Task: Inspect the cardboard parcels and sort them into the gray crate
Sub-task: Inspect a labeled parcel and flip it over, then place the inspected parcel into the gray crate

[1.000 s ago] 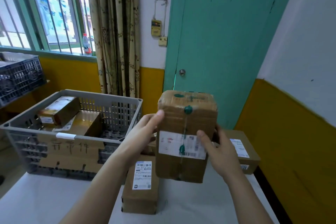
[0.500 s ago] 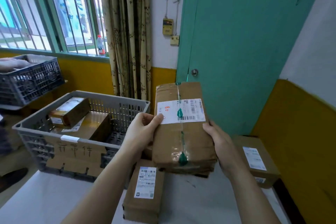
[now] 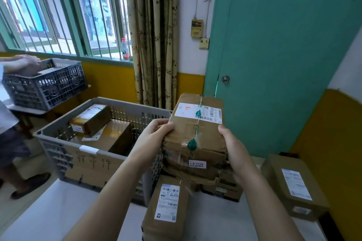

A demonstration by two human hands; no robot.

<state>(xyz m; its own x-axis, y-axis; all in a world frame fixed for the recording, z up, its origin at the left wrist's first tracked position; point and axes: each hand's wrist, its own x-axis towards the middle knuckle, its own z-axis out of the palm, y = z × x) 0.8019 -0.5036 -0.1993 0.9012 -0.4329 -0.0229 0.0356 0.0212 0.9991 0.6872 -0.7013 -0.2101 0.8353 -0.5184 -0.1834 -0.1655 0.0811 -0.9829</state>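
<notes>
I hold a taped cardboard parcel [image 3: 195, 137] in the air above the white table, its large labelled face tipped up toward me. My left hand [image 3: 154, 137] grips its left edge and my right hand [image 3: 233, 148] grips its right edge. A white shipping label and green marks run across its top. The gray crate [image 3: 58, 143] stands to the left, holding two parcels [image 3: 92, 117]. A narrow parcel [image 3: 166, 207] lies on the table below my hands, and another [image 3: 293, 186] lies at the right. One more parcel [image 3: 223, 190] is partly hidden under the held one.
A dark crate [image 3: 45, 86] sits on a stand at the far left, where another person's hand [image 3: 23, 62] and legs [image 3: 11, 143] are. A teal door [image 3: 274, 55], a curtain [image 3: 154, 35] and a barred window [image 3: 58, 10] stand behind. The white table [image 3: 49, 211] extends at front left.
The parcel has been turned from end-up to its broad labelled face upward, then tilted further so its near end shows. Another person's hand came into view at the dark crate.
</notes>
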